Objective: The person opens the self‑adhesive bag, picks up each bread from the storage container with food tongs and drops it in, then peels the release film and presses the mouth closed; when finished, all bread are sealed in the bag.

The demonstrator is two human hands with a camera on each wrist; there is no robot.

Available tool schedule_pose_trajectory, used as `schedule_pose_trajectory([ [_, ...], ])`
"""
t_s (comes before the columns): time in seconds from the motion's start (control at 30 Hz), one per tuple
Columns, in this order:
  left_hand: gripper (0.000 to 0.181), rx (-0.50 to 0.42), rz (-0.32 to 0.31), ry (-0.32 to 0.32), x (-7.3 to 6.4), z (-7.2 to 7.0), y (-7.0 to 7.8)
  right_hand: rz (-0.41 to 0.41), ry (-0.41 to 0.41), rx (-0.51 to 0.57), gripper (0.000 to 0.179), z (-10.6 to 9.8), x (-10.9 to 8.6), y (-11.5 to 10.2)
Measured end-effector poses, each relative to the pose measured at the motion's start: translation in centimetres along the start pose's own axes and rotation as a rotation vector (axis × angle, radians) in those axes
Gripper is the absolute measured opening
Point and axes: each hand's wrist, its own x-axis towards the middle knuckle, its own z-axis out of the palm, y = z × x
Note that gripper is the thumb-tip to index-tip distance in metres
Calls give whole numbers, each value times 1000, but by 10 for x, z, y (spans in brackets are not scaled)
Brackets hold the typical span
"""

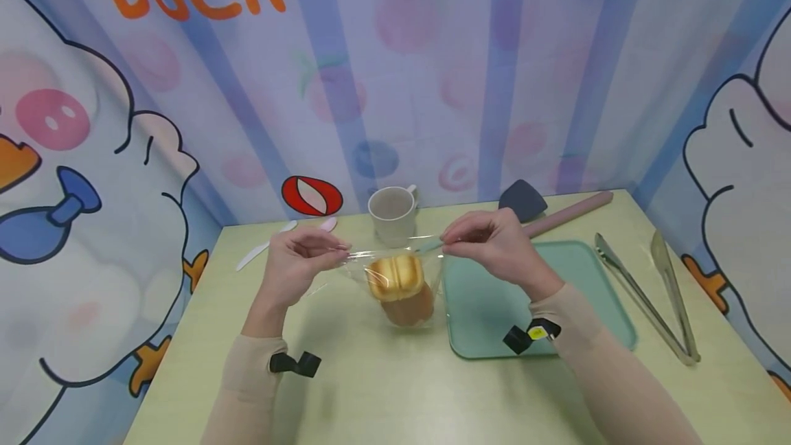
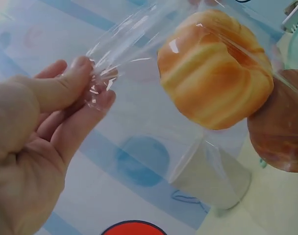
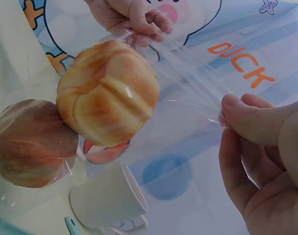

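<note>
A clear plastic bag (image 1: pixel 440 287) hangs between my two hands, its upper edge stretched sideways. My left hand (image 1: pixel 303 263) pinches one top corner between thumb and fingers. The opposite corner is pinched by my right hand (image 1: pixel 491 247). Inside the bag lie two bread rolls: a golden one (image 1: pixel 395 277) on top and a browner one (image 1: pixel 408 307) below it. In the left wrist view the plastic bunches at the left fingertips (image 2: pixel 107 100). From the right wrist, the golden roll (image 3: pixel 110 93) and the brown roll (image 3: pixel 34 142) touch through the film.
Behind the bag stands a white mug (image 1: pixel 393 215). A mint-green tray (image 1: pixel 537 307) lies to the right, with metal tongs (image 1: pixel 649 301) beyond it. A spatula (image 1: pixel 568 215) with a dark head lies at the back. On the left are a white knife (image 1: pixel 259 250) and a pink utensil (image 1: pixel 329 224).
</note>
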Motion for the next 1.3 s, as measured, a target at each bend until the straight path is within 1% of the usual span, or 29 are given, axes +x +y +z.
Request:
schedule_pose_trajectory([
  [0.07, 37, 68, -13, 8, 1, 0, 4, -18, -2, -2, 14, 0, 0, 1],
  [0.13, 37, 117, -30, 16, 2, 0, 7, -28, 0, 8, 14, 0, 1, 2],
  [0.17, 35, 134, -34, 18, 3, 0, 8, -32, 2, 11, 13, 1, 1, 3],
  [0.23, 23, 133, -27, 20, 3, 2, 8, -29, 9, 6, 13, 2, 2, 2],
  [0.3, 11, 68, 12, 3, 3, 4, 4, -15, 11, -1, 11, 3, 3, 3],
  [0.37, 4, -10, 72, -37, 2, 9, -3, 5, 10, -8, 10, 3, 2, 3],
  [0.4, 2, -52, 102, -67, 2, 12, -7, 17, 8, -10, 9, 4, 2, 2],
  [0.43, 4, -98, 127, -96, 2, 16, -10, 27, 3, -7, 8, 4, 2, 2],
  [0.5, 11, -172, 148, -116, 1, 24, -15, 46, -10, -14, 8, 7, 2, 2],
  [0.57, 11, -204, 135, -93, 2, 31, -17, 53, -26, -50, 8, 10, 3, 2],
  [0.63, 9, -223, 95, -61, 2, 37, -18, 30, -41, -138, 10, 14, 4, 1],
  [0.67, 8, -209, 72, -32, 3, 40, -19, 6, -48, -200, 10, 16, 5, 1],
  [0.8, 12, -126, 21, -40, 4, 49, -20, -122, -73, -449, 18, 27, 11, -4],
  [0.87, 13, -66, 6, -24, 4, 52, -20, -162, -89, -526, 24, 37, 15, -7],
  [0.9, 14, -52, -2, -25, 4, 54, -20, -169, -96, -552, 28, 42, 17, -9],
  [1.0, 16, -1, -50, 14, 2, 60, -19, -145, -92, -630, 39, 58, 23, -13],
  [1.03, 18, 5, -69, 14, 2, 61, -19, -128, -82, -653, 42, 63, 24, -14],
  [1.13, 22, 20, -94, 4, 0, 63, -20, -80, -48, -706, 45, 74, 27, -15],
  [1.17, 23, 26, -98, 1, -1, 64, -20, -72, -37, -716, 44, 76, 27, -14],
  [1.23, 24, 28, -83, -21, -2, 63, -21, -66, -29, -731, 43, 78, 29, -13],
  [1.3, 23, 36, -75, -28, -4, 62, -21, -59, -26, -751, 41, 77, 29, -13],
])
